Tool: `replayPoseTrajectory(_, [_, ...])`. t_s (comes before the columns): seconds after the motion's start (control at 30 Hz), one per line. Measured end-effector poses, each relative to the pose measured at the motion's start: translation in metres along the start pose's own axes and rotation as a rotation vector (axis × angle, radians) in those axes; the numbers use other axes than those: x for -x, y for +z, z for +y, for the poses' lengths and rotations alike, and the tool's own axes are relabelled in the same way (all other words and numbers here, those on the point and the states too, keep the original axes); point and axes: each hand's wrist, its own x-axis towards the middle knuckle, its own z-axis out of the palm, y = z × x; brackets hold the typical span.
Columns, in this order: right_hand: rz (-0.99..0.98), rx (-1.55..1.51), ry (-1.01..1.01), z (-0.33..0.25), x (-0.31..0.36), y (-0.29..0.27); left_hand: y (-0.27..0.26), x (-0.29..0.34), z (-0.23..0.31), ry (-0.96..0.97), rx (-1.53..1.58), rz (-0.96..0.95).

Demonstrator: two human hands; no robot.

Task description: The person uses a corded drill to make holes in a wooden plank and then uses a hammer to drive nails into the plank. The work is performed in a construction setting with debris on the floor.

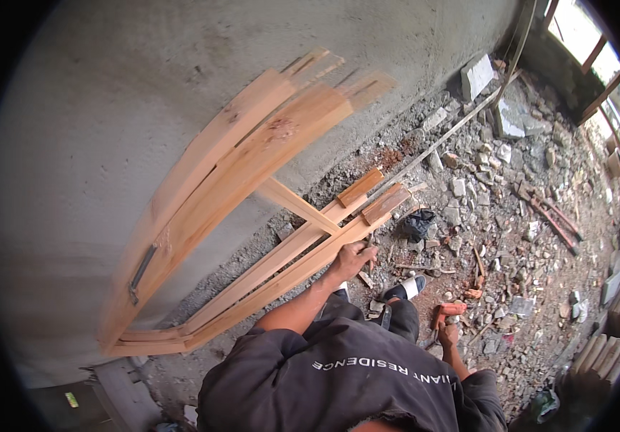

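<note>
A light timber frame [299,261], made of long boards joined by a crosspiece [301,205], leans up against the grey wall. My left hand [354,261] is closed at the edge of its lower boards, just below the crosspiece joint. Between those fingers is a thin upright thing [372,248], too small to name. Out to the right, over the rubble, my right hand [449,334] is wrapped round an orange-red tool [450,309]; its exact kind is unclear. A dark metal fitting [143,265] shows on the frame's outer board.
Broken stone and rubble [497,237] cover the floor. Red-handled bolt cutters [556,222] lie at the right, and a black plastic bag [418,225] lies near the frame's end. A long pole [454,129] runs along the wall. Stacked pale pieces [601,356] stand at the lower right.
</note>
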Motion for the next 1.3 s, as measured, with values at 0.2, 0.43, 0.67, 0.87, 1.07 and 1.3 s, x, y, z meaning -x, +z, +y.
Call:
replayPoseTrajectory(0.2, [0.049, 0.038, -0.06, -0.129, 0.012, -0.002, -0.111, 0.07, -0.025, 0.171, 0.178, 0.144])
replayPoseTrajectory(0.43, [-0.043, -0.187, -0.512, -0.287, 0.028, 0.07, -0.225, 0.157, -0.047, 0.123, 0.339, 0.483])
replayPoseTrajectory(0.67, [-0.236, -0.157, -0.817, -0.421, 0.127, 0.089, -0.267, 0.231, -0.077, 0.174, 0.328, 0.816])
replayPoseTrajectory(0.87, [-0.294, -0.074, -1.297, -0.554, 0.238, 0.09, -0.276, 0.279, -0.108, 0.21, 0.465, 1.084])
replayPoseTrajectory(1.07, [-0.285, 0.197, -1.825, -0.675, 0.325, 0.164, -0.282, 0.288, -0.126, 0.118, 0.656, 1.141])
replayPoseTrajectory(1.3, [-0.19, 1.007, -1.996, -0.737, 0.376, 0.294, -0.248, 0.323, -0.152, 0.049, 0.577, 1.271])
